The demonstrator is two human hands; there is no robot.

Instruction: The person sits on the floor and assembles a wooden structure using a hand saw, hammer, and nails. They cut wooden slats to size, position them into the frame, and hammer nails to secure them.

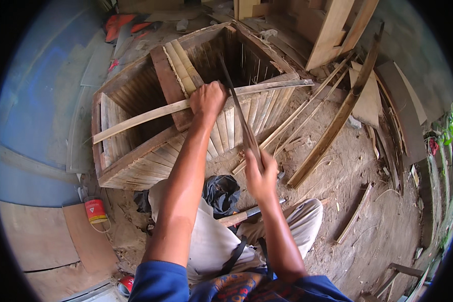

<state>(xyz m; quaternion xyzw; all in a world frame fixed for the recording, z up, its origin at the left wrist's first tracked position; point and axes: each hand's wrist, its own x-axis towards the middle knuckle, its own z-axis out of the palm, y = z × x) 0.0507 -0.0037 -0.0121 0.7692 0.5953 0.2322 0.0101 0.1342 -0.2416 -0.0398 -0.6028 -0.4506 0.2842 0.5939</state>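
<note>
Long, pale, flat wooden strip (158,114) lies left to right across the brown slatted wooden box (151,163), clenched by the nearer left hand (208,100), while the right hand (261,176) grips a dark, narrow blade (238,110) crossing just rightward.

A red can (94,210) is located at left, orange material (118,23) at upper left, and a leaning board (330,35) at upper right.

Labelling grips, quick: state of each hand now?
Left hand: closed around the long pale strip.
Right hand: closed, holding the long dark tool by its near end.
</note>
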